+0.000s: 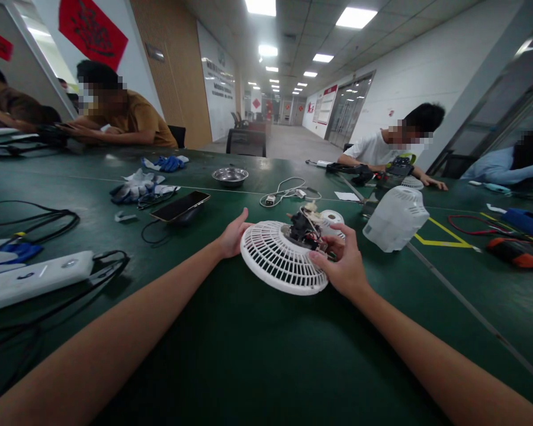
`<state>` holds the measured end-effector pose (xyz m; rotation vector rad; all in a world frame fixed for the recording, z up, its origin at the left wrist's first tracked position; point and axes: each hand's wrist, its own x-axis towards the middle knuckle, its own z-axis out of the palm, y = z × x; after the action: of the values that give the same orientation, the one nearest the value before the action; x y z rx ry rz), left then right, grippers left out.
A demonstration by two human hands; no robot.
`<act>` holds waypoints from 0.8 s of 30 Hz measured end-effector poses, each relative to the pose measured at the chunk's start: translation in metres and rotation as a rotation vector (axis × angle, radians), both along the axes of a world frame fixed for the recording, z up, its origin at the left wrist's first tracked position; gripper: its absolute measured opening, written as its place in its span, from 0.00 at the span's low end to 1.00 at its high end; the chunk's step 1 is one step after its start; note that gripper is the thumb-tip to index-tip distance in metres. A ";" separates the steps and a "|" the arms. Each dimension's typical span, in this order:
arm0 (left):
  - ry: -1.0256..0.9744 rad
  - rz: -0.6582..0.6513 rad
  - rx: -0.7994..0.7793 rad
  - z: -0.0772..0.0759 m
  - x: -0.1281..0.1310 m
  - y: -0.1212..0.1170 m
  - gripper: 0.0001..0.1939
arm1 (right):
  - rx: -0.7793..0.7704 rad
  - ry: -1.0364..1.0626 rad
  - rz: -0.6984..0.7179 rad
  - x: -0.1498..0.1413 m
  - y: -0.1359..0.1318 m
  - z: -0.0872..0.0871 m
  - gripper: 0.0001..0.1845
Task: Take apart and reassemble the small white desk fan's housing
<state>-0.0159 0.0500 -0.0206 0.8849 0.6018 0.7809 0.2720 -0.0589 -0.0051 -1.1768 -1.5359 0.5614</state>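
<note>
Ceiling lights recede at upper centre; over the green tabletop, mid-frame, the left hand spreads its thumb beside a white fan grille, the right hand pinching its motor.

White fan grille, motor atop

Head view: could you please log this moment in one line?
left hand: at grille edge; right hand: beside mechanism; white housing: on table

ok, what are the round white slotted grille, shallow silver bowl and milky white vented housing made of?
Round white slotted grille: likely plastic, satin; uniform thin ribs, soft sheen.
Shallow silver bowl: probably stainless steel, polished; bright reflections.
Milky white vented housing: seemingly plastic, frosted; light appears to pass through.
</note>
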 end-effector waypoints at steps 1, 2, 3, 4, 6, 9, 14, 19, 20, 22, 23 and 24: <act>0.017 -0.003 -0.027 0.000 0.001 0.000 0.29 | 0.009 -0.069 0.006 -0.001 0.000 -0.002 0.44; 0.039 0.006 -0.048 0.000 0.003 0.001 0.23 | 0.015 -0.135 0.017 -0.003 0.000 -0.003 0.44; 0.059 0.019 -0.064 0.000 0.004 0.001 0.17 | 0.021 -0.188 0.030 -0.005 -0.001 -0.003 0.44; 0.074 0.032 -0.078 -0.001 0.005 0.002 0.13 | 0.025 -0.231 0.045 -0.007 -0.001 -0.002 0.43; 0.090 0.047 -0.103 -0.002 0.006 0.005 0.11 | 0.031 -0.293 0.082 -0.007 -0.001 0.002 0.41; 0.118 0.087 -0.117 -0.003 0.006 0.008 0.09 | 0.079 -0.360 0.139 0.003 0.003 0.008 0.37; 0.159 0.152 -0.060 -0.006 0.007 0.010 0.07 | 0.213 -0.485 -0.106 0.043 0.028 0.005 0.34; 0.193 0.240 0.085 -0.005 0.009 0.007 0.06 | 0.104 -0.552 -0.259 0.075 0.054 -0.012 0.47; 0.192 0.261 0.096 -0.004 0.010 0.007 0.07 | 0.054 -0.534 -0.255 0.078 0.057 -0.015 0.49; 0.197 0.288 0.109 -0.004 0.009 0.006 0.11 | -0.037 -0.491 -0.241 0.081 0.060 -0.017 0.51; 0.205 0.292 0.115 -0.005 0.009 0.006 0.12 | -0.066 -0.474 -0.238 0.081 0.060 -0.018 0.52; 0.214 0.291 0.123 -0.005 0.009 0.006 0.13 | -0.081 -0.462 -0.244 0.081 0.059 -0.017 0.53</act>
<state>-0.0070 0.0559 -0.0256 1.0144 0.8926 1.0007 0.3526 0.0003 -0.0221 -1.6096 -1.7268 0.1945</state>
